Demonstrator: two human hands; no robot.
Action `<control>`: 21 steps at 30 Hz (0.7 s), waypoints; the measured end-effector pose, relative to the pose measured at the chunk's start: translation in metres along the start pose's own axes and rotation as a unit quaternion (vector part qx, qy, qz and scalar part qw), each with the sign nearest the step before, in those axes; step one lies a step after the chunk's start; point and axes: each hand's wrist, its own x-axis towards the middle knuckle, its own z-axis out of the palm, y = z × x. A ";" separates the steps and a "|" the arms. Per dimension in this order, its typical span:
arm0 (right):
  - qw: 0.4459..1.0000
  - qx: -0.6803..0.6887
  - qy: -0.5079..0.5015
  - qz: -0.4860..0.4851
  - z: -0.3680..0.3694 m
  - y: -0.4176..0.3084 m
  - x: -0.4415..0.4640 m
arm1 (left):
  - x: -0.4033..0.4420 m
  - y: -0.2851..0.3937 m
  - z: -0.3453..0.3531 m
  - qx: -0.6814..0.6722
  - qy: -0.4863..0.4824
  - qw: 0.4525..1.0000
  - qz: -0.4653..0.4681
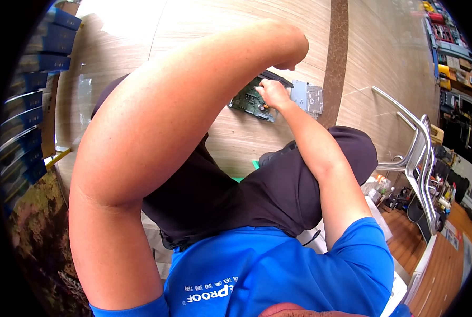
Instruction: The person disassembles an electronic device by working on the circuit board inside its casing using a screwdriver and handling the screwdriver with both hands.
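A green circuit board [248, 100] in a dark frame lies on the floor in front of my legs. My right hand [275, 94] is over its right part, with the fingers curled together. What they pinch, if anything, is too small to make out. A silvery metal plate [307, 98] with cut-outs lies just right of the board. My left arm reaches across close to the camera, and my left hand [294, 48] is above and beyond the board. Its fingers are turned away and hidden. The left forearm covers part of the floor beside the board.
Blue boxes [46, 39] are stacked along the left side. On the right stand a chair with bent metal tubes [423, 153] and shelves [458, 58] of mixed goods. A brown strip [336, 58] crosses the pale floor [204, 16]. My dark-trousered legs [257, 195] are folded below the board.
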 end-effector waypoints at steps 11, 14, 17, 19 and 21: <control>0.999 0.023 -0.010 0.043 -0.002 -0.001 -0.001 | 0.002 -0.001 0.004 0.015 0.003 1.000 0.014; 0.998 0.032 -0.009 0.047 -0.001 -0.001 0.000 | 0.005 -0.001 0.006 0.007 0.004 1.000 0.008; 0.999 0.028 -0.005 0.043 0.000 0.000 0.000 | 0.005 -0.001 0.006 0.011 0.006 1.000 0.010; 0.999 0.036 0.002 0.021 0.002 0.004 0.001 | 0.005 -0.001 0.005 0.011 0.004 1.000 0.010; 1.000 0.027 0.010 0.006 0.006 0.008 0.002 | 0.005 -0.001 0.005 0.012 0.002 1.000 0.010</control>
